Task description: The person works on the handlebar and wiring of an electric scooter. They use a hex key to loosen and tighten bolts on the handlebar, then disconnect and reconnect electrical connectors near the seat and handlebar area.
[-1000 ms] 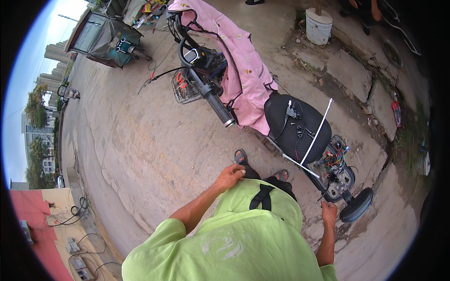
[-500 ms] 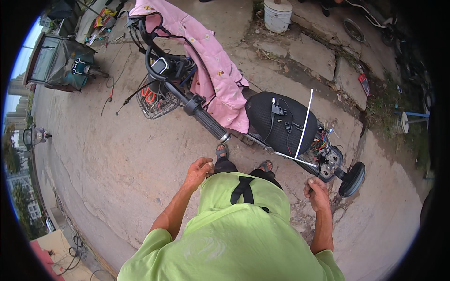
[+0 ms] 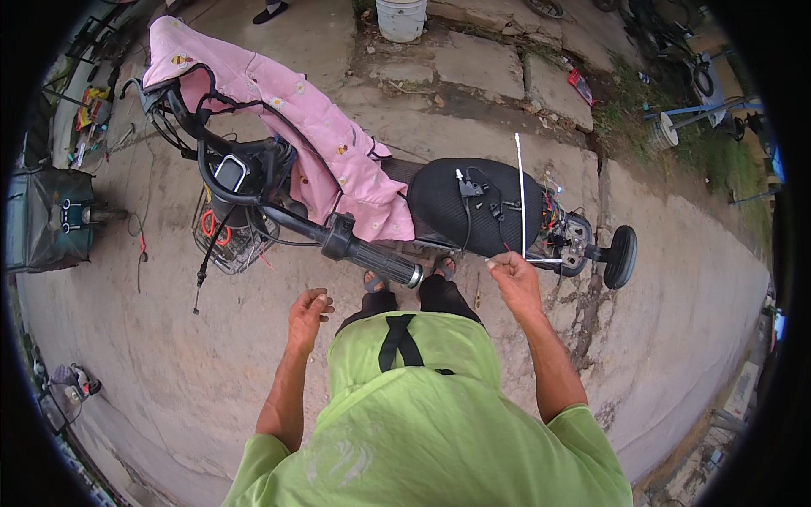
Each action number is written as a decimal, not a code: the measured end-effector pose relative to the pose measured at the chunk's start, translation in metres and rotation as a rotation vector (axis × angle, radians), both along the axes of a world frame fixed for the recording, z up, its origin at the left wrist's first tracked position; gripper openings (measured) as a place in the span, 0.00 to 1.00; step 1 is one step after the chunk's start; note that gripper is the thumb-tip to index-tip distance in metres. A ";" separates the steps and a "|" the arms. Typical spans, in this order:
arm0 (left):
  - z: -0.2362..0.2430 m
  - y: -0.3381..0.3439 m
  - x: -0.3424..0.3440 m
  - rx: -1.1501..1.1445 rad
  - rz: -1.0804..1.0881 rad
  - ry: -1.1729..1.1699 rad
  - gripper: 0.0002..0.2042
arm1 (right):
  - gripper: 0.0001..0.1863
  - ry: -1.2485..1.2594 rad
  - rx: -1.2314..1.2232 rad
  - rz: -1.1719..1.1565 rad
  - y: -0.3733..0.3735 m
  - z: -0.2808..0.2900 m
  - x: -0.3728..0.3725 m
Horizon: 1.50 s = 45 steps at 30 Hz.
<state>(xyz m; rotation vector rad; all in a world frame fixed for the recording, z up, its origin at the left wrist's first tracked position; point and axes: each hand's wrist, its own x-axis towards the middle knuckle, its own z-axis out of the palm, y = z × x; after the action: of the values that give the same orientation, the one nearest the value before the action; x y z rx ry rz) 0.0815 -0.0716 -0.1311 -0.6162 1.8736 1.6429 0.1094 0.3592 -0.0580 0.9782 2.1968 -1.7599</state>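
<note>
My left hand (image 3: 310,314) hangs beside my green shirt, below the handlebar grip (image 3: 380,258), fingers loosely bent and apart, holding nothing visible. My right hand (image 3: 512,277) is raised just below the lower edge of the black mesh seat (image 3: 443,203), fingers loosely bent and apart, with nothing visible in it. On the seat lie a black lever assembly (image 3: 473,190) with cable and small parts, and a long white strip (image 3: 523,194). A pink padded cover (image 3: 308,139) drapes over the scooter's front. Loose coloured wires (image 3: 551,211) show at the stripped rear, near a backrest (image 3: 619,256).
A wire basket (image 3: 215,245) with orange items hangs by the handlebar. A covered three-wheeler (image 3: 51,215) stands left. A white bucket (image 3: 399,19), cracked concrete slabs (image 3: 477,63) and assorted bikes (image 3: 701,80) are at the back. Another person's shoe (image 3: 269,13) shows at the top.
My view has swung round to face the scooter more squarely. My right hand has risen from beside the rear end toward the seat edge; my left hand has moved away from my waist.
</note>
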 end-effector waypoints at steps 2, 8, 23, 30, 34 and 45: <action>0.000 0.001 -0.003 0.003 0.008 0.014 0.17 | 0.13 0.058 0.290 0.108 -0.003 -0.004 -0.035; 0.002 0.021 0.008 0.031 0.014 -0.024 0.20 | 0.21 0.041 0.619 0.188 0.016 -0.011 -0.113; 0.008 0.070 0.000 0.031 0.059 -0.037 0.15 | 0.17 0.068 0.657 0.268 0.037 -0.039 -0.141; 0.019 0.077 -0.004 -0.011 -0.002 -0.022 0.14 | 0.14 0.222 0.476 0.140 0.044 -0.016 -0.126; 0.039 0.079 0.000 0.125 -0.215 0.016 0.14 | 0.12 0.279 0.324 0.141 0.039 0.025 -0.102; 0.081 0.174 -0.017 0.676 -0.308 0.066 0.17 | 0.10 0.157 0.203 0.551 -0.010 0.081 -0.013</action>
<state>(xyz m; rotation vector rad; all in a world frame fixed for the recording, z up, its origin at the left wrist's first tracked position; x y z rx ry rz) 0.0644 0.1022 -0.0501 0.0111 1.2419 1.9325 0.0962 0.3490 0.0235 0.2175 2.4597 -1.4145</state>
